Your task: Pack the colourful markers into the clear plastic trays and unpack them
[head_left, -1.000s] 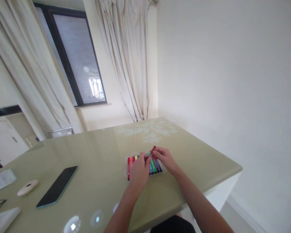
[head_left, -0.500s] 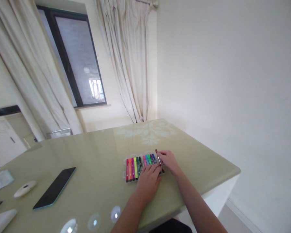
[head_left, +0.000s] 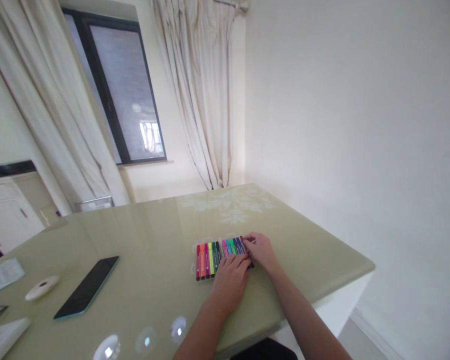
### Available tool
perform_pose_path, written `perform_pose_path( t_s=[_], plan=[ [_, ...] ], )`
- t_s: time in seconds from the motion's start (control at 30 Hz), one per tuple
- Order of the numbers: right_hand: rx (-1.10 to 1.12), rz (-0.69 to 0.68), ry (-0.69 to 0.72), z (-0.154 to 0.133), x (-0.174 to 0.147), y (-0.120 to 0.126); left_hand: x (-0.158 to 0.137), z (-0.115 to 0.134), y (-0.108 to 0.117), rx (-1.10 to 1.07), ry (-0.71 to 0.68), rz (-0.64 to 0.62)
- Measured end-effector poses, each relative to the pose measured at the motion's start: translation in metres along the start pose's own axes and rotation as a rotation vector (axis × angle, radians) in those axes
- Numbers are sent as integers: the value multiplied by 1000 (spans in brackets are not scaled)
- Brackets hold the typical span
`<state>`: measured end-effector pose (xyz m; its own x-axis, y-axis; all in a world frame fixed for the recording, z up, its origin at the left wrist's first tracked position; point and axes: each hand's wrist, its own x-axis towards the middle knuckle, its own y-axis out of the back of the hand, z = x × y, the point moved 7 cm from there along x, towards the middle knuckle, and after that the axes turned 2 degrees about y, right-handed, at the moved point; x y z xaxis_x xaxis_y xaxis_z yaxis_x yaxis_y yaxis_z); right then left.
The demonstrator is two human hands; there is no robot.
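Note:
Several coloured markers lie side by side in a clear plastic case [head_left: 194, 270] on the table. My left hand [head_left: 230, 275] rests across the lower middle of the row, fingers stretched to the right and covering part of the markers. At the case's right end, my right hand [head_left: 260, 248] pinches a dark red marker [head_left: 242, 239] near its upper end. That marker now lies in line with the row, against the dark blue ones. Fingers hide most of its length, and its lower tip is close to my left fingertips.
A pale green, glossy table [head_left: 146, 240] carries a black phone [head_left: 86, 288], a white oval object [head_left: 42, 288] and a paper packet [head_left: 3, 276] on the left. A white object [head_left: 5, 340] and dark cable-like loops sit at the lower left. A wall [head_left: 341, 125] stands beyond the table's right edge.
The dark red marker has gone from sticking out tilted past the case's top edge to lying level with the other markers. My right hand moved down slightly with it; my left stayed put.

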<state>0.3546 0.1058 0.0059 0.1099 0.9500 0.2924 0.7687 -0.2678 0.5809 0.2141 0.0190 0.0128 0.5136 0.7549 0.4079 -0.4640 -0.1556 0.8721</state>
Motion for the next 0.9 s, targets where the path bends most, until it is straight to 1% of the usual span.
perform_pose_path(
  t_s=[0.2, 0.3, 0.37, 0.4, 0.43, 0.47, 0.5, 0.57, 0.6, 0.63, 0.67, 0.73, 0.83, 0.9],
  plan=[
    [-96, -4, -28, -1, -2, -2, 0, 3, -1, 26, 16, 8],
    [-120, -8, -43, 0, -3, -3, 1, 5, 0, 20, 7, -10],
    [-130, 7, -56, 0, -5, -1, 2, 3, 7, 9, -30, -28],
    [-139, 19, -68, 0, -5, 1, 2, -2, 14, 12, -32, -23],
    [-151, 32, -82, 0, -6, 3, 2, -10, 24, 23, -9, -4],
    [-164, 43, -96, 0, -7, 4, 0, -23, 35, 41, 45, 28],
    [-174, 51, -109, 0, -7, 6, -3, -39, 49, 75, 143, 78],
    [-175, 54, -128, 0, -8, 7, -18, -77, 74, 166, 388, 186],
    [-162, 48, -130, 0, -7, 7, -26, -94, 82, 183, 480, 220],
    [-145, 43, -131, 0, -7, 7, -35, -108, 86, 147, 543, 236],
    [-125, 35, -130, -1, -7, 7, -42, -119, 85, 41, 570, 232],
    [-77, 20, -118, -2, -6, 6, -53, -131, 78, -141, 585, 222],
    [1, -2, -89, -8, -5, 7, -57, -134, 71, -284, 590, 238],
    [134, -14, -91, -14, -5, 6, -56, -133, 72, -359, 611, 275]
  ],
)
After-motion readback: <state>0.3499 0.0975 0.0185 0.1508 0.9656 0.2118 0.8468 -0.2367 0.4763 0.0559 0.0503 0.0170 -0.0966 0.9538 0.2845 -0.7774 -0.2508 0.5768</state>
